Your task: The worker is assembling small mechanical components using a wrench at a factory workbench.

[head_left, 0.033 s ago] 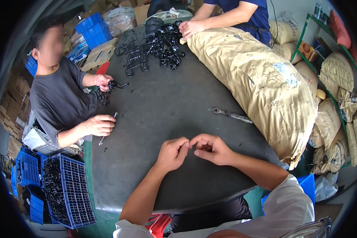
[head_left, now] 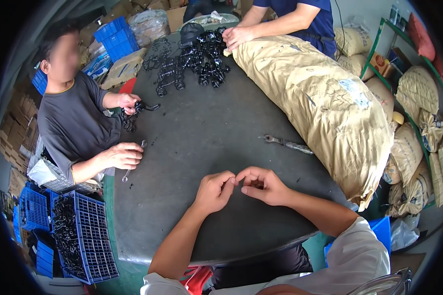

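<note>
Over the near part of the dark table [head_left: 197, 132], my two hands meet at the fingertips. My left hand [head_left: 214, 191] is closed in a pinch, thumb against the index finger; anything between them is too small to make out. My right hand [head_left: 262, 186] is loosely curled, its index fingertip at the left fingers and its thumb apart, with nothing visible in it. Beyond it lies an open-ended wrench [head_left: 286, 143] with a wrapped handle, touched by neither hand. A large tan paper sack [head_left: 315, 98] stretches along the table's right side.
At left, a co-worker's hand [head_left: 123, 156] rests over a spanner [head_left: 126, 176]; the other hand [head_left: 129, 102] holds black parts. Another person's hands [head_left: 238, 37] touch the sack's far end. Black parts [head_left: 202, 59] are heaped there. Blue crates [head_left: 97, 236] stand lower left.
The spanner under the co-worker's hand at left has turned slightly, so its ends show broader. My hands and the large sack have stayed in place.
</note>
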Demonstrator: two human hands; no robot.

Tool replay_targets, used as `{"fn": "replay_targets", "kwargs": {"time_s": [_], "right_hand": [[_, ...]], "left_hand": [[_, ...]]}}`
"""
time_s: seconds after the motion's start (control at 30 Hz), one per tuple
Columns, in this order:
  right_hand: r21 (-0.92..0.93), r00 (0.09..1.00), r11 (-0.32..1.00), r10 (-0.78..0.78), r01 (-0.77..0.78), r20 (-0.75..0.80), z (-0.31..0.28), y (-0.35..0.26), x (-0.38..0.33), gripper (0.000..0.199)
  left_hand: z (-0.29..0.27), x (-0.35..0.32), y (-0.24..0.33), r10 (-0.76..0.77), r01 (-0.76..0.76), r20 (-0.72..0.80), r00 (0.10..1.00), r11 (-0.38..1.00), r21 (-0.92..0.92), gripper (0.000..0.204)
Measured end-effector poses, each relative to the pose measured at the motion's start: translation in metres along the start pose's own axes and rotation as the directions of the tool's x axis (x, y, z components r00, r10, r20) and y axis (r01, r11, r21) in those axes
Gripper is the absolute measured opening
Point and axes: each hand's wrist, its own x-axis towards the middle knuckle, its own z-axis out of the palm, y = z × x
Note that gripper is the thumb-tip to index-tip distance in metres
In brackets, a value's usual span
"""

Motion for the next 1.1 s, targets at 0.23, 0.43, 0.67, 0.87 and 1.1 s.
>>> {"fn": "replay_targets", "kwargs": {"time_s": [0.23,0.43,0.67,0.87,1.1], "right_hand": [[0.265,0.994,0.958,0.105,-0.105,0.014,-0.002,0.003,-0.001,0.028],[0.327,0.993,0.938,0.097,-0.113,0.067,0.000,0.006,0.006,0.028],[0.324,0.996,0.942,0.080,-0.085,0.027,-0.002,0.002,-0.001,0.030],[0.350,0.992,0.930,0.089,-0.113,0.085,-0.006,0.008,0.002,0.023],[0.328,0.991,0.936,0.103,-0.126,0.088,-0.005,0.008,0.003,0.021]], "left_hand": [[0.000,0.003,0.001,0.010,-0.011,0.015,1.000,0.999,0.031,0.006],[-0.007,0.000,0.000,0.047,-0.045,-0.031,0.998,0.998,0.051,0.006],[0.000,0.005,-0.001,0.127,-0.127,0.014,0.992,0.992,0.011,0.008],[-0.003,-0.001,0.003,0.081,-0.086,0.058,0.995,0.993,0.078,0.011],[-0.002,0.001,0.003,0.128,-0.133,0.045,0.991,0.981,0.138,0.004]]}}
